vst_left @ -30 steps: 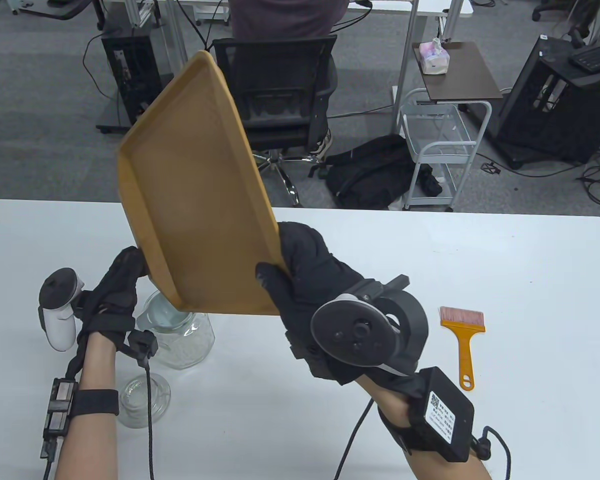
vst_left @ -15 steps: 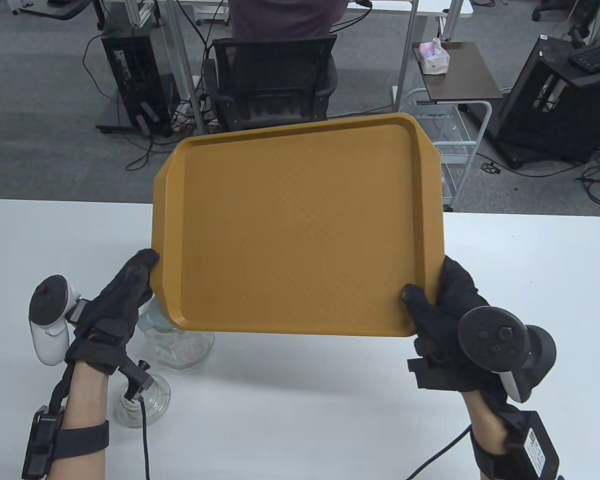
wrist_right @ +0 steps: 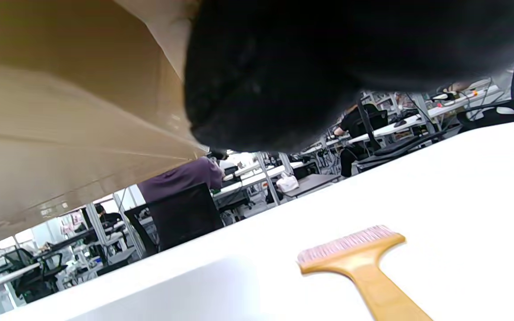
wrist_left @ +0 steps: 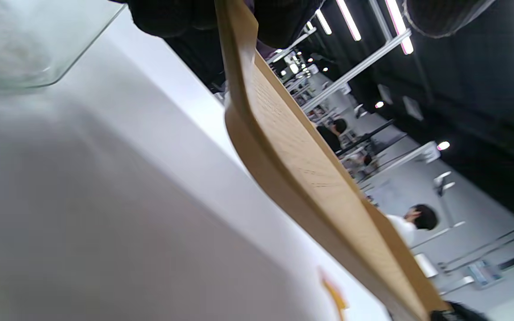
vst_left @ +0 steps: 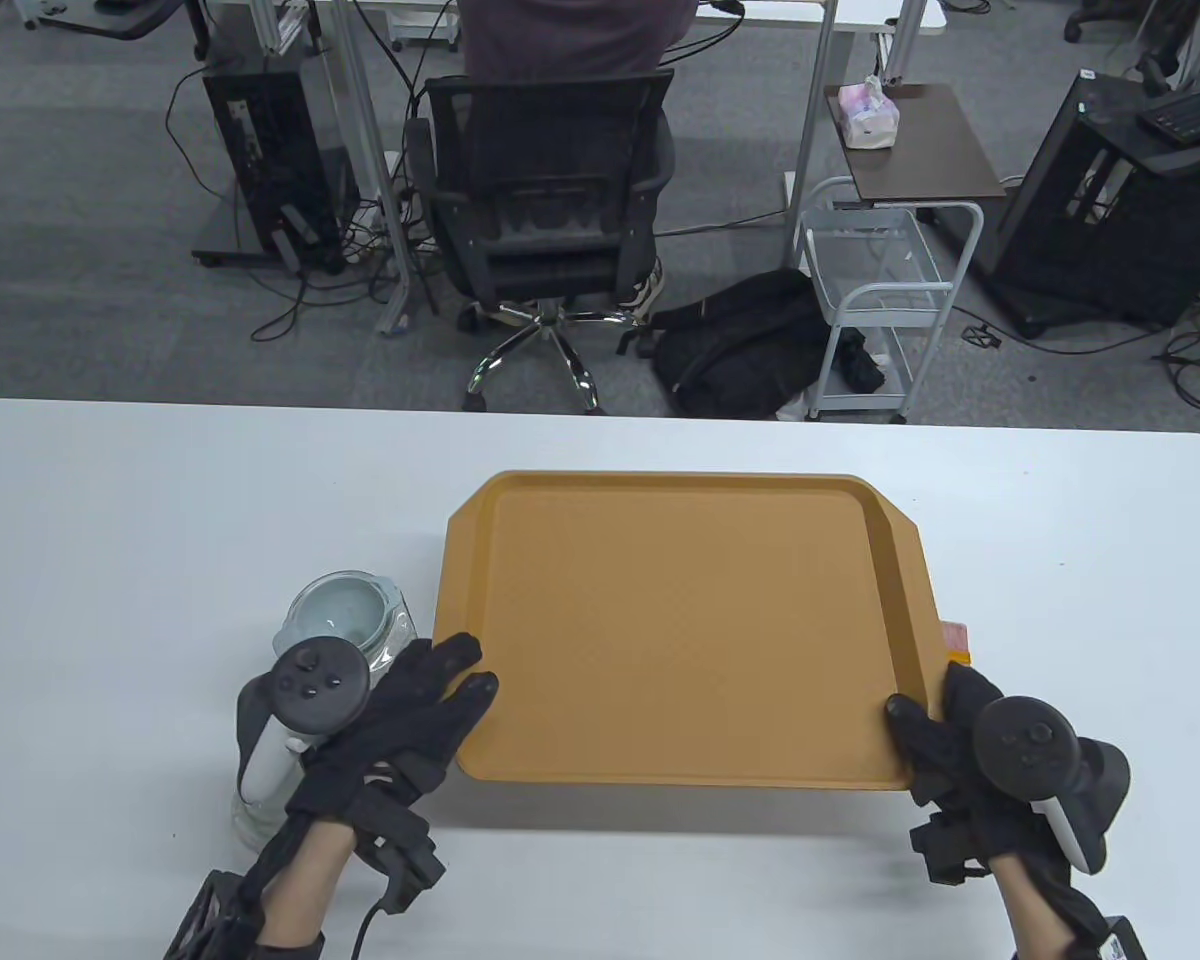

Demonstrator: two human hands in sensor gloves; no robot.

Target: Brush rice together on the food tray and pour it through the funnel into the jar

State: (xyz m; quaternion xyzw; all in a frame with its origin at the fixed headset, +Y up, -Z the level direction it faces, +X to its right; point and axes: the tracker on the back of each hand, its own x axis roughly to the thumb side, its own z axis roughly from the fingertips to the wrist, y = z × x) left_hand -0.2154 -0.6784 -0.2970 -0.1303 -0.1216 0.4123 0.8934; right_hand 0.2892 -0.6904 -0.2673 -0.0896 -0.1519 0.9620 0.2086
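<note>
Open office behind my white table, swivel chair and cart beyond, tan food tray level just above it, gripped by my left hand and right hand, jar just left, brush under tray's right edge.

The empty ochre food tray sits level and held just above the white bench, the glass jar with its funnel beside its left edge, the orange brush under its right corner.
</note>
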